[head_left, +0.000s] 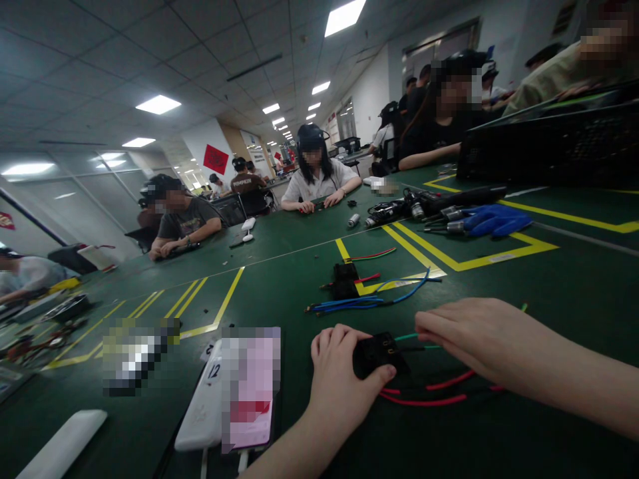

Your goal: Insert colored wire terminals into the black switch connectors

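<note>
My left hand [339, 372] is closed around a small black plastic socket block [380, 354] with metal contacts on its face, close to the green tabletop. A green wire [405, 337] runs from the block's right side to my right hand [464, 336], whose fingertips are pinched together on it. Just below that, a dark wire [430, 346] also reaches toward the right hand. Several red wires [424, 401] lie beneath my hands. Beyond the left hand rest two more black blocks [345, 281] and a bundle of blue wires [349, 304].
Left of my hands lie a phone [252, 392] and a white power bank [207, 392] with cables. Farther right are blue gloves [494, 219], tools [414, 206] and a large black case [549, 146]. Yellow tape [499, 258] marks the table [299, 253]. Other people sit around it.
</note>
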A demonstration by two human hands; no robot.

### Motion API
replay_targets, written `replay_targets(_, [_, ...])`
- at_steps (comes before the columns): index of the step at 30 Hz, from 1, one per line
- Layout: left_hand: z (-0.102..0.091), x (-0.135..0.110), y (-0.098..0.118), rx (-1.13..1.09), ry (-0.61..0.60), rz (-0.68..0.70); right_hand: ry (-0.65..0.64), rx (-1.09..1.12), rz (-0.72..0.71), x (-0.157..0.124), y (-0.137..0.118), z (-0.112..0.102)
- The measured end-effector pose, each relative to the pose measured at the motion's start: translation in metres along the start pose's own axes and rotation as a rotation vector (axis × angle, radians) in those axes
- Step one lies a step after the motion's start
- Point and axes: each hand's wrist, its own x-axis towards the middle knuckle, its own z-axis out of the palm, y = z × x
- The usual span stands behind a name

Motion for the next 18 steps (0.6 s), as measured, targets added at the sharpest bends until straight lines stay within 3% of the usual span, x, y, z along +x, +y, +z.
replay_targets(2, [0.0,0.0,0.001,0.0,-0.005,-0.002,-0.007,-0.002,-0.001,-0.001,0.001,0.002])
replay_targets(9, [-0.001,0.0,0.001,-0.004,-0.002,0.002,-0.223,0.029,0.125,-0.004,0.005,0.012])
replay_targets(18, [-0.002,-0.002,0.002,0.004,-0.005,-0.007,-0.045,-0.042,-0.04,0.001,-0.003,-0.007])
